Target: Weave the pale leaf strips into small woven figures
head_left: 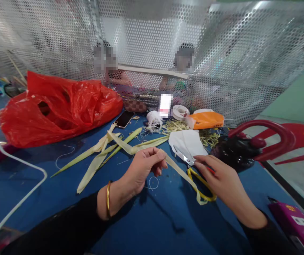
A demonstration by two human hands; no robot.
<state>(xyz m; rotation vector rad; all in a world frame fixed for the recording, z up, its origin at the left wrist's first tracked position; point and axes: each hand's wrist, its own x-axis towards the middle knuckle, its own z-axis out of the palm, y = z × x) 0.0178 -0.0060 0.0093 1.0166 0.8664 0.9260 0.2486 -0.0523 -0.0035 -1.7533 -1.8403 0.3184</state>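
Note:
My left hand (152, 161) pinches one end of a pale husk strip (181, 171) between thumb and fingers. The strip hangs down to the right and curls at its free end. My right hand (221, 173) has its fingers closed around the scissors (189, 161) near the pivot. The blades point up and left over a white tissue (187, 140), and a yellow handle loop shows below the fingers. Several long pale-green husk leaves (95, 166) lie on the blue table (130, 230) beyond and left of my left hand.
A red plastic bag (61, 106) fills the back left, beside a phone (124, 119). White thread (154, 120), a tape roll (180, 112) and an orange packet (206, 119) lie behind. At right stands a glossy black pot-like object (234, 152) with a dark red handle. A white cable (21, 159) crosses the left.

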